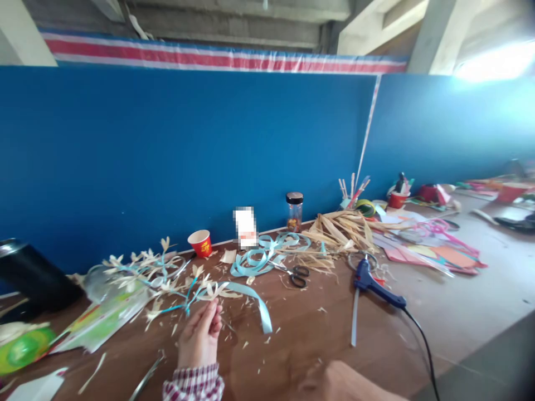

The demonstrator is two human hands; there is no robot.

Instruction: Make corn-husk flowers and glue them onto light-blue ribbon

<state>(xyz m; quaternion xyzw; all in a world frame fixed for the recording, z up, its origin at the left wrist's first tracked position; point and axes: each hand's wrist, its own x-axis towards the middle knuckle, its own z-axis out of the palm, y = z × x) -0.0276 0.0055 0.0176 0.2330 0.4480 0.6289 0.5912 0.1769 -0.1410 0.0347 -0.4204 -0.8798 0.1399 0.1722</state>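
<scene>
Cream petals, probably husk, form the flower [214,291] just left of centre in the lower frame, pinched between thumb and fingertips of the left hand [200,333], presumably so lightly to spare the petals. At the bottom edge right of centre, the right hand [349,383] is blurred; whether it holds anything cannot be told. Blue ribbon [253,263] and scissors [298,276] lie mid-frame, the glue gun [370,281] right of centre, seemingly left within easy reach.
</scene>
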